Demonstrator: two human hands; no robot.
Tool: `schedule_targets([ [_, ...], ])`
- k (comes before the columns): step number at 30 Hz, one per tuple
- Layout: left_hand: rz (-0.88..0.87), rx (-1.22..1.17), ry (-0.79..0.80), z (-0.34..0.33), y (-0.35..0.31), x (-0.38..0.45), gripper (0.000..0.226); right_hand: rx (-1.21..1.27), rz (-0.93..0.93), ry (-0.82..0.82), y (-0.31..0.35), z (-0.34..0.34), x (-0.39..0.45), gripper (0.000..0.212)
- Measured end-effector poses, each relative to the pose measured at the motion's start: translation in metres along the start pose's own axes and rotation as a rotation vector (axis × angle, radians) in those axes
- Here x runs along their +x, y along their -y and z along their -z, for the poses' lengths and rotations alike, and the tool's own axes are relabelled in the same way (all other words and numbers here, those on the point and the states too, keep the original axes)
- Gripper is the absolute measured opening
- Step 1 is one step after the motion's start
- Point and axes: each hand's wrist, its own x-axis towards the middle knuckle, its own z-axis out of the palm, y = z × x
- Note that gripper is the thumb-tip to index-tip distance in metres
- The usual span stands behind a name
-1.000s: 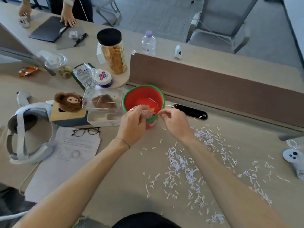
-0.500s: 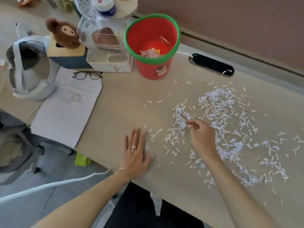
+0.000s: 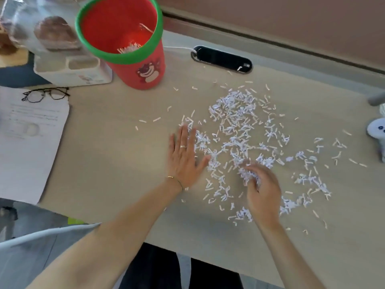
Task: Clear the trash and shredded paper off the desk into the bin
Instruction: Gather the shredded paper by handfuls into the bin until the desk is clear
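Observation:
A red bin [image 3: 143, 71] with a green rim stands at the back left of the desk [image 3: 108, 155], with some paper shreds and clear wrapping inside. White shredded paper [image 3: 239, 126] lies scattered across the desk's middle and right. My left hand [image 3: 184, 157] lies flat, palm down, fingers together, at the left edge of the shreds. My right hand [image 3: 261, 190] is curled over a small clump of shreds, fingertips pinching them against the desk.
A sheet of paper [image 3: 29, 142] with glasses [image 3: 44, 94] on it lies at the left. A white box [image 3: 70, 69] and wrapped bread [image 3: 54, 33] stand beside the bin. A black cable slot [image 3: 221, 59] sits behind, and a white controller [image 3: 377, 130] at the right edge.
Both hands left the bin and came down to the desk. My left hand slid right to the shreds' edge; my right hand moved right and closed on a clump.

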Motion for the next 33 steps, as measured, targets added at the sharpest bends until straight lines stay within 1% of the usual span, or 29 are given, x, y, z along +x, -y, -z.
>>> schedule_targets([
  [4,-0.12,0.019,0.031,-0.012,-0.034,0.026,0.096,0.008,-0.043,-0.108,-0.025,0.015,-0.011,0.044],
  [7,-0.241,0.053,0.07,-0.023,-0.057,0.041,0.097,-0.044,-0.084,-0.126,-0.045,0.024,-0.022,0.053],
  [8,-0.255,0.052,0.062,-0.026,-0.062,0.044,0.091,-0.055,-0.111,-0.122,-0.05,0.026,-0.026,0.054],
  [9,-0.275,0.04,0.036,-0.028,-0.066,0.048,0.08,-0.069,-0.14,-0.125,-0.056,0.028,-0.03,0.053],
  [11,-0.336,0.019,-0.049,-0.03,-0.072,0.057,0.047,-0.125,-0.185,-0.15,-0.07,0.032,-0.038,0.049],
  [12,-0.365,0.018,-0.078,-0.03,-0.074,0.061,0.034,-0.156,-0.21,-0.162,-0.077,0.034,-0.043,0.051],
  [13,-0.389,0.022,-0.088,-0.028,-0.073,0.066,0.026,-0.185,-0.239,-0.167,-0.085,0.035,-0.046,0.055],
  [15,-0.411,0.031,-0.052,-0.023,-0.076,0.076,0.023,-0.235,-0.306,-0.178,-0.099,0.036,-0.051,0.06],
  [17,-0.373,0.018,0.007,-0.018,-0.077,0.082,0.029,-0.28,-0.332,-0.17,-0.11,0.034,-0.05,0.064],
  [19,-0.336,-0.003,0.017,-0.014,-0.075,0.083,0.036,-0.334,-0.288,-0.148,-0.113,0.03,-0.041,0.068],
  [25,-0.265,-0.102,-0.008,0.004,-0.071,0.065,0.038,-0.358,-0.079,-0.073,-0.082,0.003,0.004,0.071],
  [29,-0.177,-0.151,0.064,0.01,-0.064,0.048,0.041,-0.39,0.069,-0.019,-0.054,-0.022,0.029,0.076],
  [31,-0.149,-0.134,0.087,0.013,-0.059,0.041,0.04,-0.418,0.146,0.007,-0.044,-0.032,0.038,0.079],
  [33,-0.146,-0.124,0.09,0.019,-0.057,0.035,0.037,-0.442,0.215,0.011,-0.04,-0.038,0.046,0.075],
])
